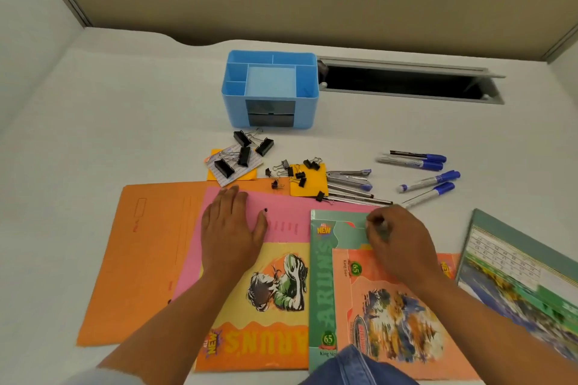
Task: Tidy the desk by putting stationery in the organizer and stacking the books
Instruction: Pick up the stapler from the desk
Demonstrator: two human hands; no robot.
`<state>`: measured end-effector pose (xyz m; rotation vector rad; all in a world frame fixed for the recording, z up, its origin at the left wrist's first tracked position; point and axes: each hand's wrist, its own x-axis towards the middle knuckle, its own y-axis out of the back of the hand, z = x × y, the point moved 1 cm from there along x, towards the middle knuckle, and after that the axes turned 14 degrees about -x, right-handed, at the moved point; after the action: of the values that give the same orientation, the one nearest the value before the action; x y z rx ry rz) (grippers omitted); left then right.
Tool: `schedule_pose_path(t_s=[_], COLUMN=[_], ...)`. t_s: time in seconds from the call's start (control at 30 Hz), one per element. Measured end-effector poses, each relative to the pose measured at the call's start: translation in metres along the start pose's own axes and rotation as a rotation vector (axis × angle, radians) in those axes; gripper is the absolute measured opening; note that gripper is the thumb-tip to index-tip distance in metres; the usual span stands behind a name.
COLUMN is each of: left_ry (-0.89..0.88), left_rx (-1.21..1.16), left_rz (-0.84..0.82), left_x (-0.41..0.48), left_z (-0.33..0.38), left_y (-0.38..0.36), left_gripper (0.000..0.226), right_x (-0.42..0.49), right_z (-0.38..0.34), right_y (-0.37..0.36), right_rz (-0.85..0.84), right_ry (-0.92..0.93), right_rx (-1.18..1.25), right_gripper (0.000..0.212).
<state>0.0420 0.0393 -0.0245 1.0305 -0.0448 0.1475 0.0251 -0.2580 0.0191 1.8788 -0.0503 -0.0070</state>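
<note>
Pressing pink folder (281, 212) — left hand (231, 228) flat.

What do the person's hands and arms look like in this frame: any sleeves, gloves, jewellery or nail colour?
Both forearms are bare, without gloves. The left hand has dark polish on the thumbnail; no rings or watch show. The right hand shows no jewellery either. A light sleeve edge shows at the left arm's bottom corner.

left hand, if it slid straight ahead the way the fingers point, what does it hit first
Probably the card carrying large black binder clips, lying just beyond the left hand fingertips; the blue organizer sits farther back.
</note>
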Motion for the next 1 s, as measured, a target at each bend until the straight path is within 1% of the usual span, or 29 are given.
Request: schedule_pose_path(t_s=[0.17,0.3,0.37,0.43,0.53,0.83,0.9,1.0], left_ry=[-0.002,-0.002,-0.001,-0.002,-0.004,0.004,0.001,0.005], left_rx=[-0.002,-0.019,-0.024,-0.029,-0.029,-0.023,-0.02,-0.016], left_rz=[0.008,0.022,0.026,0.027,0.024,0.018,0.016,0.023], left_x=[0.0,-0.001,-0.001,-0.001,-0.001,-0.002,-0.003,-0.002], left_z=[0.0,0.0,0.0,0.0,0.0,0.0,0.002,0.001], left_y=[-0.001,0.0,0.0,0.0,0.0,0.0,0.0,0.001], left_gripper=[0.058,0.057,0.057,0.057,0.057,0.057,0.056,0.055], right_x=[0.061,0.097,0.105,0.109,0.11,0.111,0.115,0.132], right_z=[-0.006,-0.014,-0.017,-0.02,-0.023,-0.017,-0.018,-0.029], right_y=[0.01,0.01,0.008,0.008,0.008,0.011,0.016,0.029], right_rz=[0.024,-0.095,-0.15,-0.169,-0.132,-0.103,-0.062,0.054], right_ry=[0.105,0.159,0.187,0.209,0.243,0.229,0.217,0.213], right_rx=[-0.105,-0.239,-0.315,-0.404,-0.489,-0.467,-0.454,-0.406], right_gripper=[0.017,0.036,0.041,0.036,0.028,0.024,0.024,0.02])
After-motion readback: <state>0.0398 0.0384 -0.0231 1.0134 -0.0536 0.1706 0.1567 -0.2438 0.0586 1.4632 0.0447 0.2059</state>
